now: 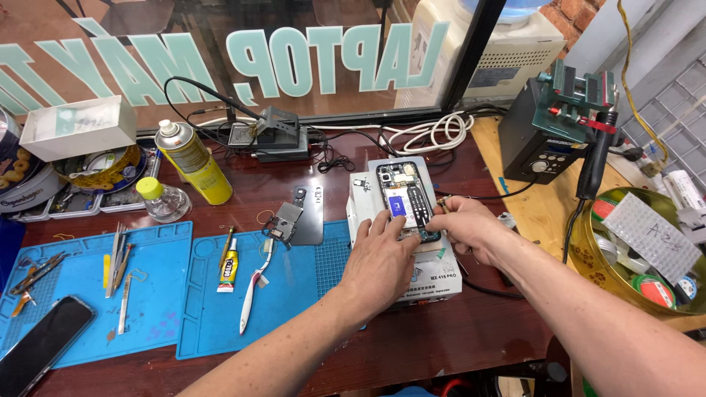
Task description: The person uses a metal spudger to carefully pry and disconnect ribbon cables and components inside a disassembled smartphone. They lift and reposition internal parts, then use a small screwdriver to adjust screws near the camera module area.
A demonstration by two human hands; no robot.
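While the left hand (pixel 382 257) lies open, pinning the opened phone (pixel 407 200) steady on the white box (pixel 434 283) mid-desk, the right hand (pixel 465 226) pinches a small tool at its edge

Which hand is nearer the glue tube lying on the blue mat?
Left. The left hand rests on the opened phone, to the right of the glue tube. The right hand is farther right, at the phone's far edge.
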